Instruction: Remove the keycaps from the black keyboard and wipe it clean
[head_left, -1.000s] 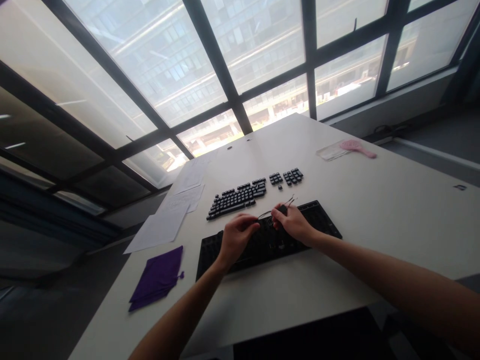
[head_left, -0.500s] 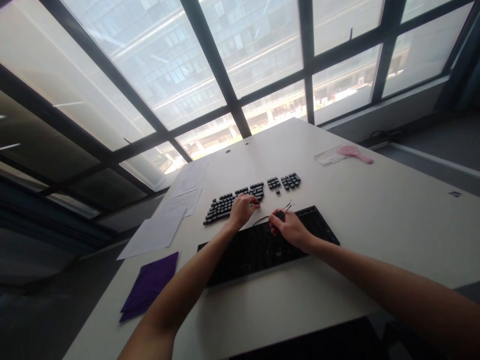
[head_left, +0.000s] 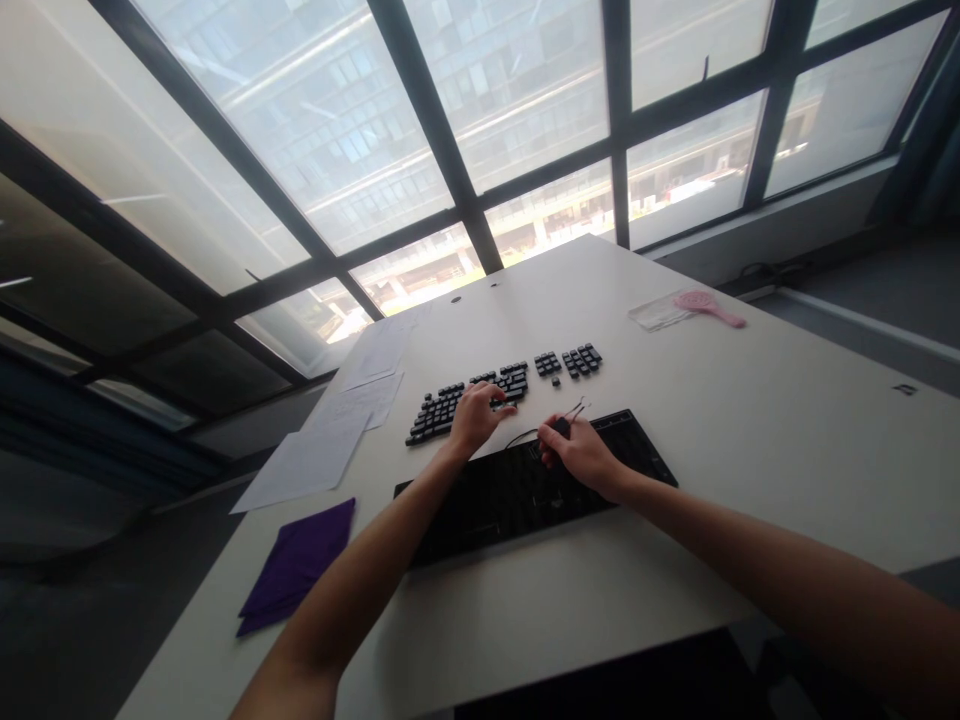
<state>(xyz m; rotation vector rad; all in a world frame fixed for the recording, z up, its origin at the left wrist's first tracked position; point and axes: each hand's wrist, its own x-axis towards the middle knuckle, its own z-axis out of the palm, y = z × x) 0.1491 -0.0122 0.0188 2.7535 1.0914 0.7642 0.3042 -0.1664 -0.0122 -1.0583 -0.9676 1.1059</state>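
My left hand [head_left: 478, 416] hovers over the near right part of a block of loose black keycaps [head_left: 435, 418] laid out in rows. Its thumb and index finger are apart, with keycaps visible in and behind the gap. In my right hand [head_left: 576, 452] is a keycap puller with a dark handle [head_left: 561, 427] and thin wire prongs [head_left: 577, 407] pointing up and away. That hand is closed around the handle, above the black keyboard base [head_left: 517, 500]. The base lies slantwise under both forearms, and its cable [head_left: 519, 438] curves behind it.
More keycap groups [head_left: 582, 361] sit to the right of the main block, with a single keycap [head_left: 556, 382] near them. Paper sheets [head_left: 300, 468] and a folded purple cloth [head_left: 300, 562] lie along the left. A pink hairbrush [head_left: 709, 306] rests by a clear bag [head_left: 658, 313] at right.
My left hand has shifted slightly left, and its thumb and index finger have parted. My right hand keeps the keycap puller in nearly the same place.
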